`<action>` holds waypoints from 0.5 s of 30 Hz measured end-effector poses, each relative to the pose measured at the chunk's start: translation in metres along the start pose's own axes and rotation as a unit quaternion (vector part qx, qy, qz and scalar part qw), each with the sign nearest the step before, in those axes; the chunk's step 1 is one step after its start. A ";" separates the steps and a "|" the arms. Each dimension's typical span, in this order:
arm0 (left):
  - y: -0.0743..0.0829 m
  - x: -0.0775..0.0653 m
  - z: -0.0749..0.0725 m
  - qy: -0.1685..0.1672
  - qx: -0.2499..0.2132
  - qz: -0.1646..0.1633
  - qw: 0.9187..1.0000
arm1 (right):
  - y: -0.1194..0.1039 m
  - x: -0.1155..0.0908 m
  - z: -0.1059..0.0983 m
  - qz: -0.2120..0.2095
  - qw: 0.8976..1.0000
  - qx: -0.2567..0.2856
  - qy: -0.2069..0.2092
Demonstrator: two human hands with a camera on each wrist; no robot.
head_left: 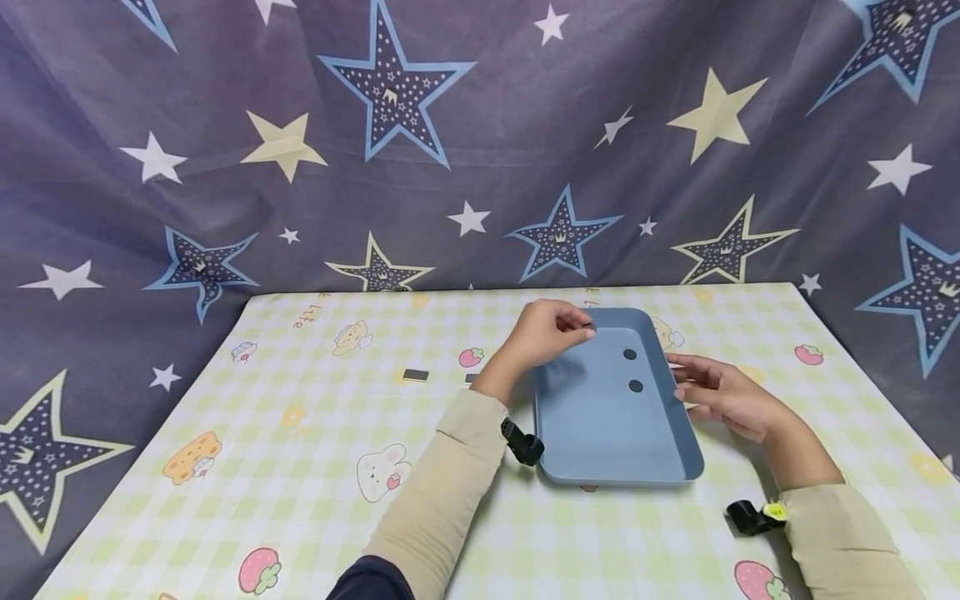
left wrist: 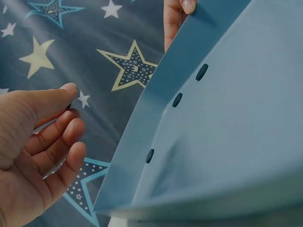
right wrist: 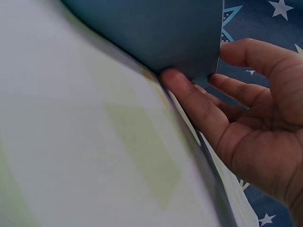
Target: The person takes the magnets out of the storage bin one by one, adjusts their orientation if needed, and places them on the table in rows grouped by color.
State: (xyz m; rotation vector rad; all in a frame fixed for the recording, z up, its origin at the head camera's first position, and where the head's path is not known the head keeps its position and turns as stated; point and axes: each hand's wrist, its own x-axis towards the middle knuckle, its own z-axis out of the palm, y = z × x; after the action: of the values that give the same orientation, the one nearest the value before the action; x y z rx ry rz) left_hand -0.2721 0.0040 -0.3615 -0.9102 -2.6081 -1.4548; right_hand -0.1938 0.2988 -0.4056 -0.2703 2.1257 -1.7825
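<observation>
as a left hand (head_left: 546,333) hangs at the far left corner of a blue tray (head_left: 615,433), its thumb and index finger are clamped on a small dark piece (left wrist: 70,106), most of it hidden between the tips; the other fingers curl loosely, holding nothing. the tray sits right of centre on a checked desk (head_left: 300,508), gripped at its right wall by a right hand (head_left: 727,396), one tip over the rim and the rest against the outside. dark discs (left wrist: 202,72) lie in the tray: three from the left wrist, two plain from the head. left of the tray rest a dark-topped block (head_left: 416,376) and a second block (head_left: 471,379), partly masked by the left arm.

the likeliest mishap is a dropped piece: the pinch is narrow, and a slip could send it against the far rim or down among the discs. too firm a push or lift by the right hand could tilt the tray and slide the discs, if they are loose, which cannot be told. the left wrist camera (head_left: 522,443) hangs by the tray's left edge, where a low sweep could bump the wall; a careless forearm could also shove the second block aside.
</observation>
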 end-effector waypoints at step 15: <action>-0.004 -0.029 -0.025 0.025 0.011 0.001 1.000 | 0.000 0.000 0.000 0.003 1.000 -0.010 0.000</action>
State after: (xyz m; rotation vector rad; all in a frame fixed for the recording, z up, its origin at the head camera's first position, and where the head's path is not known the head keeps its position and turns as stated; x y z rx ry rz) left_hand -0.2568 -0.0312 -0.3590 -0.8635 -2.5813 -1.4264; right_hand -0.1937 0.2993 -0.4054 -0.2678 2.1438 -1.7585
